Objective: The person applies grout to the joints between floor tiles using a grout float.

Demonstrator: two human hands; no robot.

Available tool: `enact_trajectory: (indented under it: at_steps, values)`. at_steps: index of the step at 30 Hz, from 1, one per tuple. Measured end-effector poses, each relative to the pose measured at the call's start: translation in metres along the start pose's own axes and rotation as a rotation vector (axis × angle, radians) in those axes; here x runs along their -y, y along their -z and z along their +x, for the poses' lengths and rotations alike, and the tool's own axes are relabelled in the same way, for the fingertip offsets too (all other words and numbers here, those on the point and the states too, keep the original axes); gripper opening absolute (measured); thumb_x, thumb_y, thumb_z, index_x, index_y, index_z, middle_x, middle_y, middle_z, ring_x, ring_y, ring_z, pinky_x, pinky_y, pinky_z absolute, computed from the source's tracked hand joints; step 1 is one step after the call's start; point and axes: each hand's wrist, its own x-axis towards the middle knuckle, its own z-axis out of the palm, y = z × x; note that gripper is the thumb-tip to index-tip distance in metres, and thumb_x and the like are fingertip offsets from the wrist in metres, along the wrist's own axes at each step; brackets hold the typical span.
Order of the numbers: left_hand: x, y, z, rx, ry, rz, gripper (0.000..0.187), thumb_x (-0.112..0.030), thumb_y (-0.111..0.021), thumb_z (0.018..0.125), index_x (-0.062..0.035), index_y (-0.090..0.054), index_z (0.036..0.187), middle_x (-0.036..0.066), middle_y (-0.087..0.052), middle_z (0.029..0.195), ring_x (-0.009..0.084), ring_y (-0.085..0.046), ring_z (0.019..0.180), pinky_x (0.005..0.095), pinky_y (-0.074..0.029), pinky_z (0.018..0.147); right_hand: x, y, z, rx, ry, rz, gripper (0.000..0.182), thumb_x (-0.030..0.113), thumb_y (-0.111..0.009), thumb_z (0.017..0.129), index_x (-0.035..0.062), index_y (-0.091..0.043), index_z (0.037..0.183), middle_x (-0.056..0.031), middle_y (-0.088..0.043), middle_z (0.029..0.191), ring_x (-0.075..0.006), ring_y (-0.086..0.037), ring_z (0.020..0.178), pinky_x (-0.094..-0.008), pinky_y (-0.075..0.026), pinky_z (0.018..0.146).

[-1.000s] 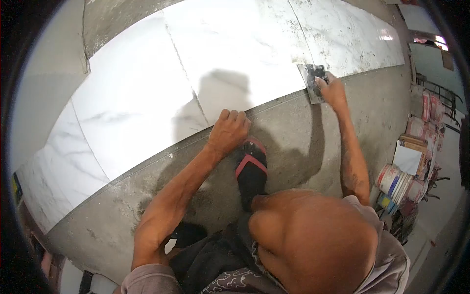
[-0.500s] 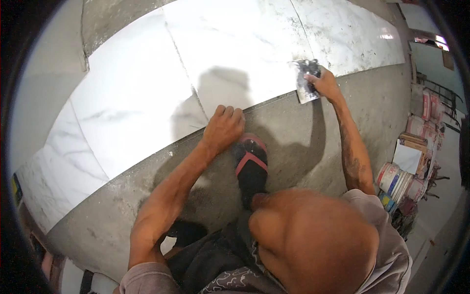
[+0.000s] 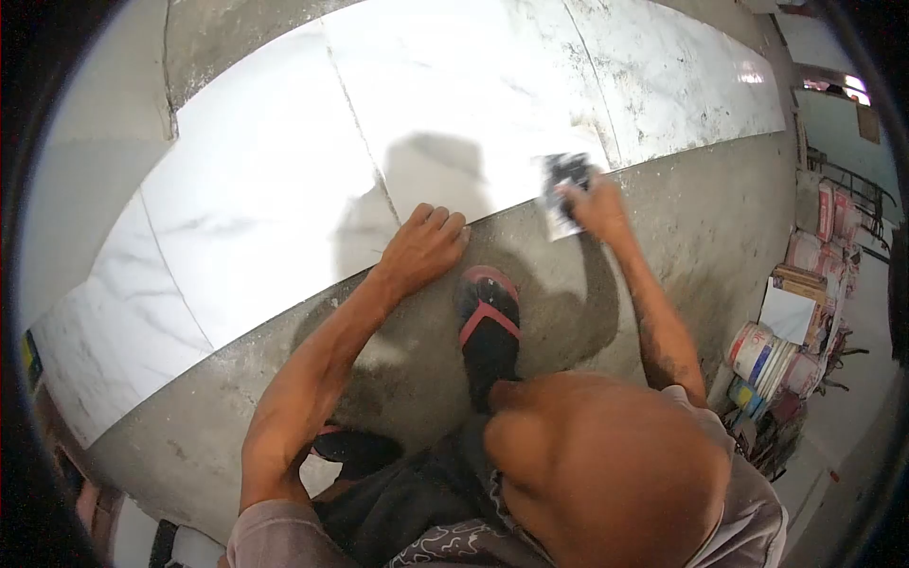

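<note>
White marbled tiles (image 3: 256,189) form a curved-looking band across the view, with thin dark joints between them. My left hand (image 3: 423,248) rests with curled fingers at the tiles' front edge; what it holds, if anything, is hidden. In my right hand (image 3: 598,206) is a flat pad (image 3: 565,180) smeared black and white, blurred by motion, at the front edge of the tiles. Dark smudges mark the tiles at the upper right. The head's shadow falls on the tile between my hands.
Below the tiles lies grey concrete floor (image 3: 663,237). My foot in a red-strapped sandal (image 3: 490,308) stands between my arms. At the right are stacked buckets (image 3: 757,352), a pale tile piece (image 3: 788,310) and reddish bags (image 3: 819,254).
My right hand has moved left and down in the view with the pad. My left hand has hardly moved.
</note>
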Motion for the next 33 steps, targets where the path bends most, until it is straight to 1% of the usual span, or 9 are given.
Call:
enact_trajectory:
  at_steps: [6, 11, 13, 16, 19, 23, 26, 30, 33]
  values:
    - [0.009, 0.003, -0.006, -0.086, -0.057, -0.021, 0.020, -0.013, -0.060, 0.084, -0.0070, -0.068, 0.102, 0.005, -0.056, 0.097, 0.0215, -0.055, 0.095, 0.0367, -0.043, 0.086, -0.008, 0.006, 0.018, 0.084, -0.123, 0.176, 0.045, 0.029, -0.070, 0.087, -0.0069, -0.058, 0.112, -0.0196, -0.070, 0.089, -0.0265, -0.068, 0.082, -0.0376, -0.053, 0.077]
    - [0.014, 0.000, -0.010, -0.091, -0.043, -0.063, 0.017, -0.013, -0.061, 0.083, -0.0076, -0.066, 0.099, 0.005, -0.055, 0.097, 0.0210, -0.054, 0.096, 0.0358, -0.043, 0.087, 0.035, -0.035, -0.018, 0.245, 0.154, -0.075, 0.041, 0.024, -0.066, 0.088, -0.0052, -0.056, 0.115, -0.0213, -0.068, 0.093, -0.0252, -0.067, 0.086, -0.0376, -0.053, 0.075]
    - [0.015, 0.003, -0.009, -0.059, -0.015, -0.081, 0.016, -0.013, -0.061, 0.082, -0.0080, -0.064, 0.097, 0.006, -0.055, 0.098, 0.0215, -0.055, 0.097, 0.0363, -0.043, 0.087, 0.049, -0.019, -0.011, 0.301, 0.052, 0.027, 0.043, 0.026, -0.069, 0.087, -0.0061, -0.057, 0.113, -0.0198, -0.069, 0.093, -0.0240, -0.067, 0.083, -0.0382, -0.052, 0.074]
    - [0.018, 0.000, -0.010, -0.110, 0.051, -0.115, 0.018, -0.013, -0.059, 0.083, -0.0094, -0.061, 0.100, 0.006, -0.055, 0.101, 0.0224, -0.055, 0.101, 0.0369, -0.043, 0.089, 0.027, 0.019, 0.004, 0.137, -0.077, 0.075, 0.032, 0.020, -0.067, 0.088, -0.0039, -0.062, 0.108, -0.0155, -0.068, 0.090, -0.0229, -0.064, 0.078, -0.0378, -0.052, 0.070]
    - [0.018, -0.001, -0.010, -0.134, 0.085, -0.155, 0.027, -0.013, -0.058, 0.084, -0.0111, -0.059, 0.111, 0.007, -0.056, 0.109, 0.0229, -0.054, 0.107, 0.0381, -0.042, 0.092, 0.017, 0.034, -0.012, -0.268, 0.391, -0.279, 0.026, 0.011, -0.065, 0.087, 0.0008, -0.063, 0.111, -0.0103, -0.065, 0.086, -0.0240, -0.061, 0.075, -0.0384, -0.051, 0.069]
    - [0.024, -0.001, -0.006, -0.158, -0.011, -0.106, 0.038, -0.013, -0.056, 0.085, -0.0126, -0.055, 0.123, 0.007, -0.053, 0.117, 0.0233, -0.052, 0.113, 0.0385, -0.041, 0.096, 0.021, -0.015, -0.027, -0.202, 0.551, -0.416, 0.038, -0.001, -0.056, 0.082, 0.0048, -0.059, 0.120, -0.0175, -0.057, 0.095, -0.0324, -0.057, 0.085, -0.0450, -0.048, 0.070]
    - [0.028, -0.003, -0.006, -0.111, -0.019, -0.118, 0.041, -0.013, -0.055, 0.085, -0.0128, -0.055, 0.127, 0.007, -0.053, 0.121, 0.0236, -0.051, 0.115, 0.0384, -0.040, 0.098, 0.008, -0.026, -0.013, -0.250, 0.585, -0.499, 0.025, 0.001, -0.053, 0.084, -0.0033, -0.056, 0.109, -0.0202, -0.055, 0.099, -0.0337, -0.056, 0.085, -0.0467, -0.047, 0.070]
    - [0.025, -0.001, -0.007, -0.092, -0.001, -0.147, 0.041, -0.013, -0.055, 0.085, -0.0130, -0.056, 0.126, 0.007, -0.053, 0.121, 0.0239, -0.051, 0.117, 0.0388, -0.039, 0.100, -0.030, -0.002, 0.046, -0.479, 0.270, -0.603, 0.016, 0.007, -0.056, 0.081, 0.0012, -0.055, 0.096, -0.0176, -0.054, 0.091, -0.0327, -0.056, 0.085, -0.0455, -0.047, 0.065]
    - [0.026, 0.002, -0.003, -0.102, -0.004, -0.119, 0.041, -0.013, -0.055, 0.085, -0.0131, -0.056, 0.126, 0.007, -0.053, 0.121, 0.0240, -0.051, 0.117, 0.0394, -0.038, 0.101, 0.008, -0.034, 0.002, -0.331, 0.519, -0.734, 0.014, 0.007, -0.055, 0.082, 0.0016, -0.055, 0.095, -0.0174, -0.054, 0.089, -0.0308, -0.056, 0.083, -0.0444, -0.047, 0.065]
